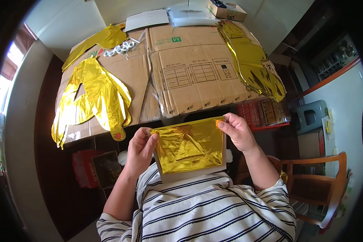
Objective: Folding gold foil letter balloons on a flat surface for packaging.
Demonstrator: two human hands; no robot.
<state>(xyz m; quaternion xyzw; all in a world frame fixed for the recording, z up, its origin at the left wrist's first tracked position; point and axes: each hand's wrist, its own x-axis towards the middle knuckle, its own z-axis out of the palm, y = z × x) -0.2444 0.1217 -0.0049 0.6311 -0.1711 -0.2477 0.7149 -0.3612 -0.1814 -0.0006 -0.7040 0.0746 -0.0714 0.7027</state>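
Observation:
In front of my chest I hold a folded gold foil balloon (189,147) spread over a pale flat board (193,176), whose edges show at the left side and bottom. My left hand (140,148) pinches the upper left corner, thumb in front. The upper right corner is gripped by my right hand (237,131), thumb pressed on the foil. Flat on the cardboard at the left lies a gold foil balloon (92,94) with a triangular hole. Beyond it is another gold foil piece (103,40). More crinkled gold foil (252,60) lies along the right edge.
Flattened cardboard (189,52) covers the table. Several white rings (119,49) sit at its back left. Along the back are a white sheet (147,20), clear plastic bags (192,16) and a small box (228,10). A red crate (264,114) and wooden chair (314,181) stand to the right.

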